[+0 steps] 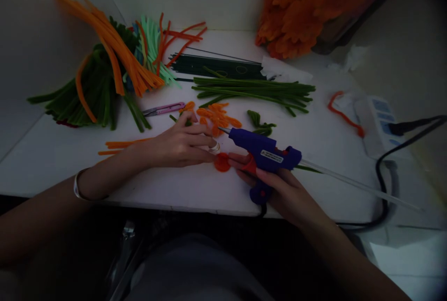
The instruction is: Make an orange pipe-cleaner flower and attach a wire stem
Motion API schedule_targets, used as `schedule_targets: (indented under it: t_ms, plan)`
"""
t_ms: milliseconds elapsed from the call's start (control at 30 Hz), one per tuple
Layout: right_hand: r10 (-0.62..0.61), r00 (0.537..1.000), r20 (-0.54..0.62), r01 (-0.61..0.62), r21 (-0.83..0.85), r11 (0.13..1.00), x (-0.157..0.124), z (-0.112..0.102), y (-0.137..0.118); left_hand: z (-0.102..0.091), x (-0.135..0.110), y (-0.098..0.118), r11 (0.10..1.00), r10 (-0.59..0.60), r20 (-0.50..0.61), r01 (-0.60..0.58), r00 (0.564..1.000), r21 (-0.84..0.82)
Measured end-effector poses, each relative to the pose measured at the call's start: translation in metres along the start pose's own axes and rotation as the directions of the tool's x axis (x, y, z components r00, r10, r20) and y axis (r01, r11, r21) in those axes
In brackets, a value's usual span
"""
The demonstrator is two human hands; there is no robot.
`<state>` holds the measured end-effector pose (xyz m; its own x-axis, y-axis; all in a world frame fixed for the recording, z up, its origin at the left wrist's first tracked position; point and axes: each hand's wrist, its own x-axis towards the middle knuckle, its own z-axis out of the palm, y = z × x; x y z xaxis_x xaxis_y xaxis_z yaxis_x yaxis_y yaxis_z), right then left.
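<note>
My right hand is wrapped round the handle of a blue hot glue gun, whose nozzle points left. A clear glue stick juts from its back. My left hand lies low over the table with its fingers apart, pointing towards the glue gun. Close to its fingertips is a small round red-orange piece, between my two hands; whether a finger touches it I cannot tell. Orange looped pipe-cleaner petals lie just beyond the left fingers. Small green pipe-cleaner leaves lie behind the gun.
Pink-handled snips lie left of the petals. Green pipe cleaners and dark stems stretch across the back. Orange bundles rest on green ones at left. A power strip and black cord are at right.
</note>
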<state>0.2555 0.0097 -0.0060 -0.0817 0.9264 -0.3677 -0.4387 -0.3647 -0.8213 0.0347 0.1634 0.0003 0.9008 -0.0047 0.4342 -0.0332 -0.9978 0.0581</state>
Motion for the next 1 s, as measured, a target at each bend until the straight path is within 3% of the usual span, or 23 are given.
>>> schedule_targets:
  t_ms: [100, 167, 267, 1000]
  plan:
    - [-0.02, 1.0, 0.009, 0.02, -0.002, 1.0, 0.0, 0.001, 0.0, 0.004, 0.002, 0.001, 0.983, -0.158, -0.002, 0.157, 0.987, -0.094]
    - [-0.029, 1.0, 0.011, 0.029, -0.004, 1.0, 0.0, 0.001, 0.001, 0.006, 0.004, 0.002, 0.952, -0.254, 0.06, 0.26, 0.965, -0.161]
    - [-0.019, 1.0, 0.0, 0.019, 0.003, 1.0, 0.001, 0.0, 0.002, 0.007, 0.005, 0.003, 0.913, -0.305, 0.129, 0.328, 0.944, -0.243]
    - [0.002, 1.0, -0.007, -0.002, -0.054, 0.999, -0.002, -0.004, 0.005, 0.015, 0.005, 0.016, 0.918, -0.354, 0.071, 0.36, 0.933, -0.167]
